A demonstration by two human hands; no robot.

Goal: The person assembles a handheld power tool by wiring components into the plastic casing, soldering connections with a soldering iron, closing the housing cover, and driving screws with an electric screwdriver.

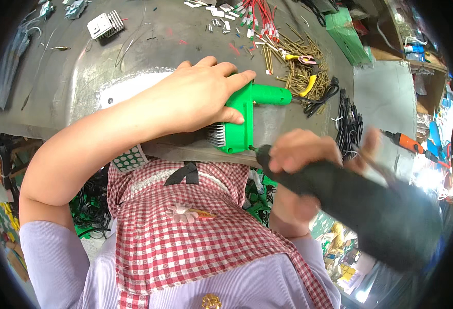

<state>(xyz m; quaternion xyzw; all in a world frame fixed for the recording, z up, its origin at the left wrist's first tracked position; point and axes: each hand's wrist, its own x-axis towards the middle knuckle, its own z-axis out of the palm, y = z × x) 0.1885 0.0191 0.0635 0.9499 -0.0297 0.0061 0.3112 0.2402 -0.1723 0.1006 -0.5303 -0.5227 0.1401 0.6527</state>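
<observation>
left hand (200, 98) pins green tool (244, 116) (right hand (303, 159) grips screwdriver (350, 195))

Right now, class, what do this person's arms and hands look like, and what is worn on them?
Both hands, left hand and right hand, are bare: no gloves or rings visible. Forearms are bare too. Pale lilac ribbed sleeves are pushed up to the elbows. A red-and-white checked apron covers the chest.

Head fisheye, looking steeply down, close over workbench (82, 77) edge.
</observation>
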